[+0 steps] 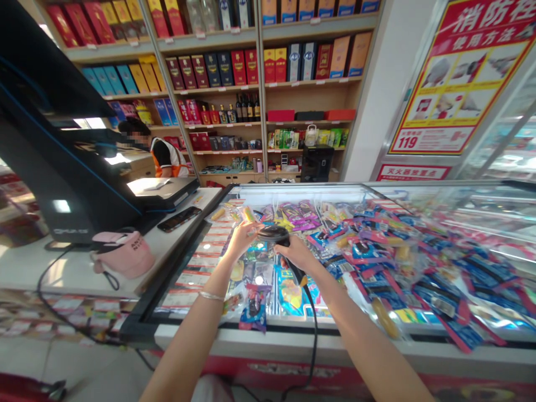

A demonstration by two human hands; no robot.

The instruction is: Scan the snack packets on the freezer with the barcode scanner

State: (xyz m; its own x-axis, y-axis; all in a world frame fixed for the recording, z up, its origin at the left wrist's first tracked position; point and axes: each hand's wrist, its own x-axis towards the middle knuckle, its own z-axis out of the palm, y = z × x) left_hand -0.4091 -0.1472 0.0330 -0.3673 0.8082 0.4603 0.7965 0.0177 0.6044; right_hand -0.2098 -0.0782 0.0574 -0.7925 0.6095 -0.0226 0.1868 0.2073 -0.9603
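My right hand [300, 254] is wrapped round a black corded barcode scanner [274, 233], its head turned left. Close to the scanner's head, my left hand [240, 239] pinches a small wrapped snack packet [248, 214] with a yellowish part; its exact kind is too small to tell. Both hands are over the glass top of a freezer chest [201, 262]. Under and around them lie packaged snacks, among them a purple-and-blue packet [253, 307] near the front edge and a blue-and-yellow bag [290, 290].
Many blue-and-pink packets [377, 245] are heaped at the right. On the left counter stand a pink cup [128, 254], a phone [179, 219] and a black checkout machine [71, 167]. The scanner's cable [315, 335] hangs over the front edge. A person [165, 153] is behind the counter.
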